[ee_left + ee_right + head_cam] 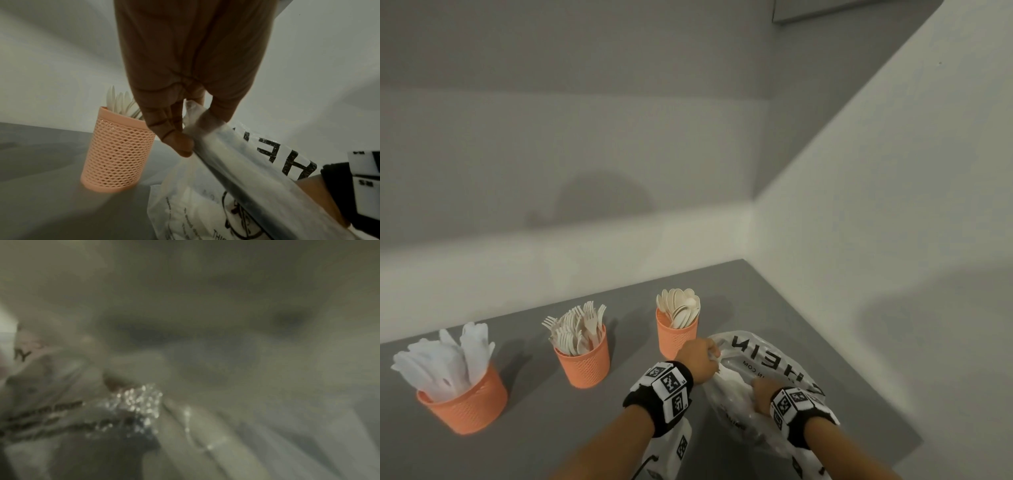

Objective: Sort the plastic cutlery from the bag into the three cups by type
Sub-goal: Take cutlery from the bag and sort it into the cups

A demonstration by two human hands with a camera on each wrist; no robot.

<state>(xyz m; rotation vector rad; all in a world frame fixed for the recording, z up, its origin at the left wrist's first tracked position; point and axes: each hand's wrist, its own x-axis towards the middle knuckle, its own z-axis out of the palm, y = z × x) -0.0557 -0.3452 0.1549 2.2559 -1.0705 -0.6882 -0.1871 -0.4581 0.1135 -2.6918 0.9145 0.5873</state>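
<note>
On the grey table (pixel 537 442), three orange mesh cups stand in a row. The left cup (pixel 467 406) holds white knives (pixel 445 366), the middle cup (pixel 585 361) holds cream forks (pixel 577 329), and the right cup (pixel 674 334) holds cream spoons (pixel 681 305). Just right of the spoon cup lies the translucent plastic bag (pixel 763 356) with black lettering. The left hand (pixel 697 359) pinches the bag's rim between thumb and fingers (pixel 174 138), holding its mouth up. The right hand (pixel 762 394) reaches inside the bag; its wrist view is blurred plastic, so I cannot tell how its fingers lie.
</note>
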